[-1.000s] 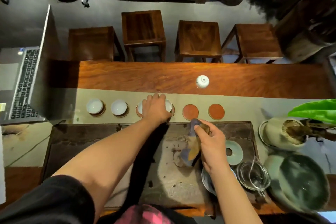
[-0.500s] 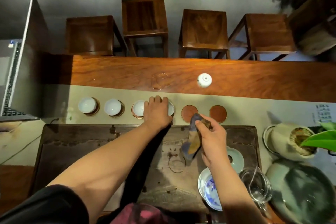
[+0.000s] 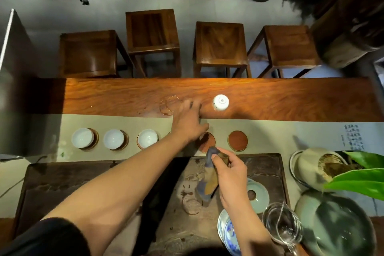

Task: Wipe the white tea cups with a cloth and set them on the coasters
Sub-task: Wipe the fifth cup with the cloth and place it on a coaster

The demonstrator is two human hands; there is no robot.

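Long wooden table (image 3: 291,100), grain lit orange, four wooden stools (image 3: 220,48) on its far side. Pale runner (image 3: 270,131) lies along the near half of the tabletop. Dark carved tea tray (image 3: 62,183) sits nearest the person, below the runner.

Right end: green glazed basin (image 3: 336,226), leafy plant (image 3: 361,174) over a pale pot (image 3: 311,166), glass pitcher (image 3: 282,226), celadon lid (image 3: 257,195) on the tray, blue-and-white dish (image 3: 228,233) at the tray's near edge.

Left arm stretches across tray and runner. Left hand (image 3: 189,122) is over the runner's far edge, fingers straight and spread, holding nothing, fingertips near a wet ring on the wood. It covers the fourth coaster spot, so can't tell if a cup sits there.

Right hand (image 3: 230,170) is over the tray, fingers curled, pinching a folded blue-brown cloth (image 3: 209,178) that hangs down.

Three white cups (image 3: 83,137), (image 3: 113,139), (image 3: 147,138) sit upright on coasters at the runner's left. Two bare red coasters to the right: one (image 3: 206,141) partly shadowed just beside the left wrist, one (image 3: 238,140) clear of it.

One white cup (image 3: 220,102) stands upside down on bare wood, beyond the runner, just right of the left fingertips, not touching.
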